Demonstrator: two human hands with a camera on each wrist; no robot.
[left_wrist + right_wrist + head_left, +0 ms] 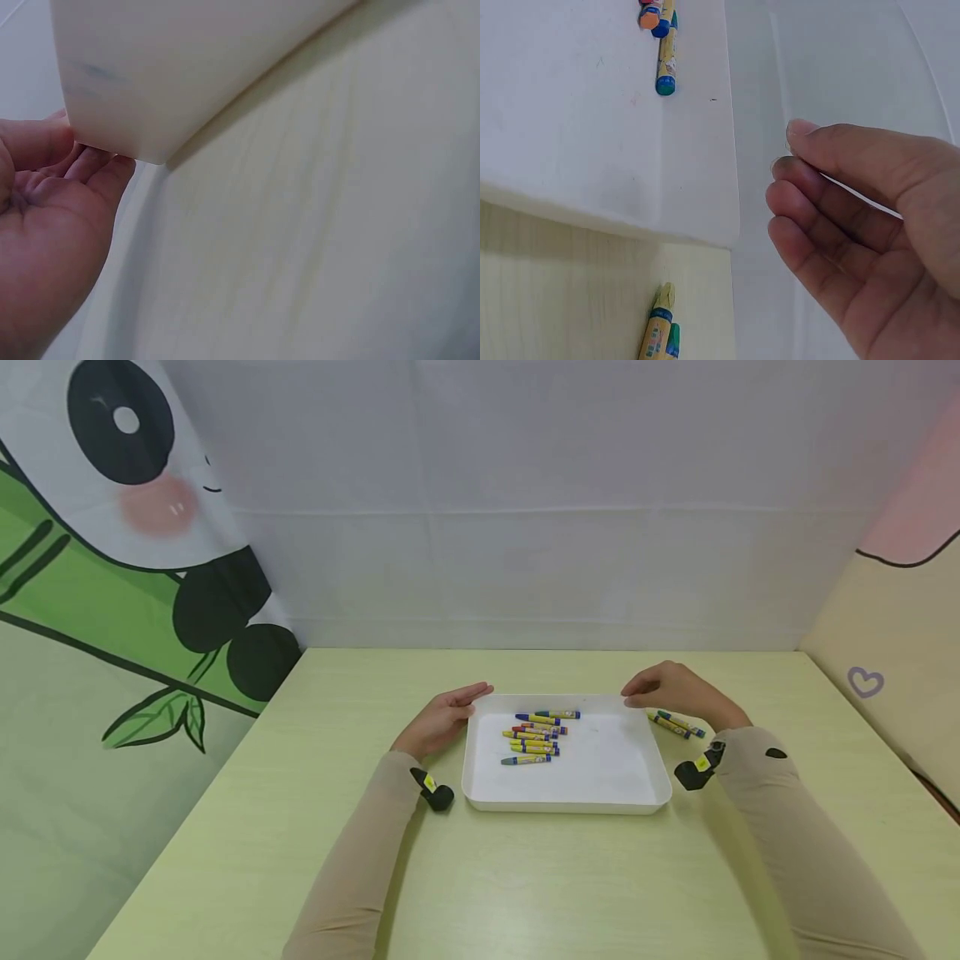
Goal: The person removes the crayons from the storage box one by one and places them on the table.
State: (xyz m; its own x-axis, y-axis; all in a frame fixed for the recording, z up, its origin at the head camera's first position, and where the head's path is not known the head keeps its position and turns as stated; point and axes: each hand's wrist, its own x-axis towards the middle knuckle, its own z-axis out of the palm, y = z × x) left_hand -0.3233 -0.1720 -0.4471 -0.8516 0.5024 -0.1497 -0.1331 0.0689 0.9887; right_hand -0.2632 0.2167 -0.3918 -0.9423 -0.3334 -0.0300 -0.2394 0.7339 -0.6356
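Note:
A white rectangular tray [607, 777] holds several yellow-wrapped crayons [534, 749], lying roughly side by side in its left half. My left hand [435, 722] grips the tray's far left corner; in the left wrist view, its thumb and fingertips meet the tray wall [142, 75]. Close to the far right corner is my right hand [678, 693]. The right wrist view shows this hand [870, 232] apart from the tray, fingers loosely bent and nothing between them. On the table just right of the tray lie a few more crayons [670, 727], beneath the right hand.
The pale wooden table [570, 885] extends around the tray on every side. Behind it hangs a plain light cloth [525, 568]. A printed cartoon panel [120, 635] stands at the left, and another with a small heart [866, 682] at the right.

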